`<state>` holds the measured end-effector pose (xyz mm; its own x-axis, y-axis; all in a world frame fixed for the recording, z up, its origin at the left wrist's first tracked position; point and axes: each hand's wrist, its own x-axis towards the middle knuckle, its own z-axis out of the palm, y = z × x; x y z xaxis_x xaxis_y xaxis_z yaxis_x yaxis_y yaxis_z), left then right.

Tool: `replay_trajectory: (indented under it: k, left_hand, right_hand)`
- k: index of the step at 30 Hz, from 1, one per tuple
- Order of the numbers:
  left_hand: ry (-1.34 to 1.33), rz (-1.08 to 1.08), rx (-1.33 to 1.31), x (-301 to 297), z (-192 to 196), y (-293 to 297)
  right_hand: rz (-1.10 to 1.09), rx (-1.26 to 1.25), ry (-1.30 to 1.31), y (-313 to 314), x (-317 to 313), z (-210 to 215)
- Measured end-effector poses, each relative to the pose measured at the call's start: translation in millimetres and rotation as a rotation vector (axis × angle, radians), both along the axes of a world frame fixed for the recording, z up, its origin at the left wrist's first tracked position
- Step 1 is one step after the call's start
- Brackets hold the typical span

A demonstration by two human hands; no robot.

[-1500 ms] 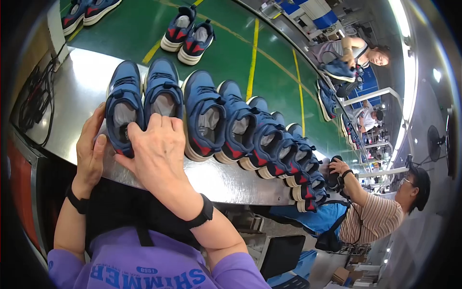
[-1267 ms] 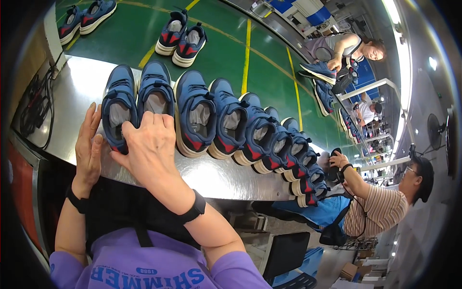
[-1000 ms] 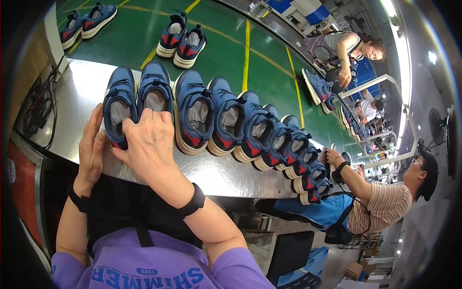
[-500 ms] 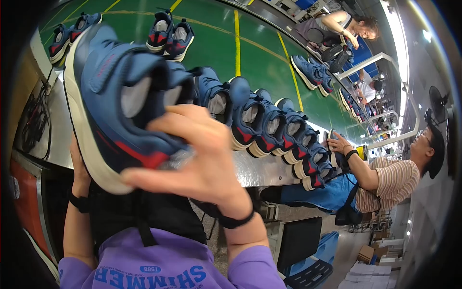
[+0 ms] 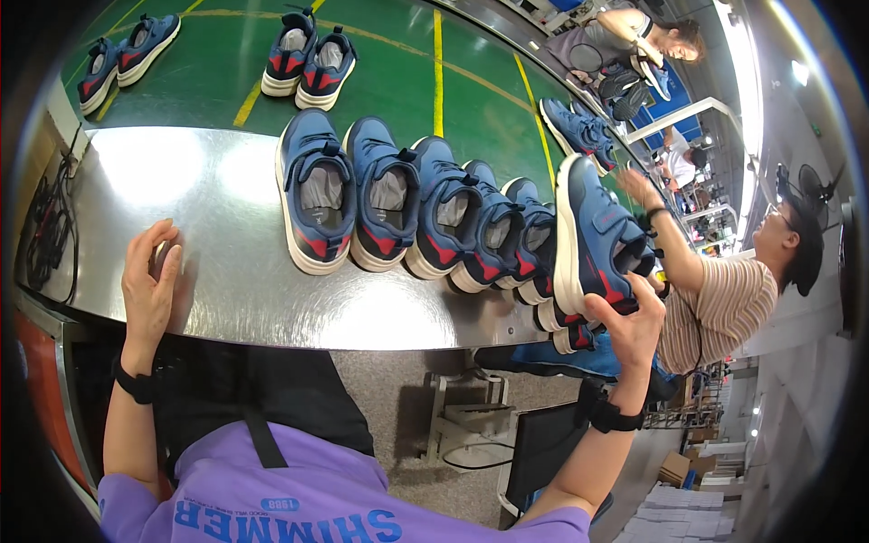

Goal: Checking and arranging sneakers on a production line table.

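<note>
My right hand (image 5: 631, 324) grips a blue sneaker (image 5: 590, 231) by its heel. This shoe has a cream sole, a strap and red heel patches, and it is tilted above the right end of a row of matching sneakers. Nearest in that row are a blue sneaker (image 5: 301, 145) at the left end and another sneaker (image 5: 369, 149) beside it, toes pointing away from me. My left hand (image 5: 149, 285) is empty over the left part of the shiny metal table (image 5: 226, 262), its fingers apart. The shoe in my right hand partly hides the row's far right end.
Beyond the table runs a green surface (image 5: 389, 63) with yellow lines, bearing pairs of sneakers (image 5: 310, 63). Dark cables (image 5: 54, 235) hang at the left edge. A co-worker in a striped shirt (image 5: 715, 317) is close on the right; another person (image 5: 625, 45) handles shoes farther off.
My right hand has carried a sneaker from the left across to the right end of the row. My left hand now shows, empty, above the table. The co-worker's arm has moved outward.
</note>
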<state>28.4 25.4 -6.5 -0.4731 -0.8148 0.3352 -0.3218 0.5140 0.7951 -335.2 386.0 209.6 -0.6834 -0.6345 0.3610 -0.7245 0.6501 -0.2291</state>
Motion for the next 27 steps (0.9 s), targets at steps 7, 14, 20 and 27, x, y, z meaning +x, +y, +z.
replay_trajectory:
  k: [7, 14, 20, 27]
  left_hand:
    - [-0.091, 0.033, -0.107, 0.1, 9.0, 4.1]
    - [-0.153, 0.047, -0.208, -6.8, 14.3, 6.6]
    - [-0.127, 0.022, -0.255, -5.2, 23.5, 0.6]
    - [-0.208, -0.004, -0.350, -11.2, 26.0, 4.0]
  right_hand:
    - [-0.170, 0.323, 0.005, 32.1, -31.0, -21.4]
    - [-0.175, 0.452, -0.061, 7.4, -24.4, 4.7]
    - [-0.126, 0.525, 0.072, -25.0, -2.9, 22.9]
    - [0.272, 0.100, 0.232, -160.1, 49.9, 11.4]
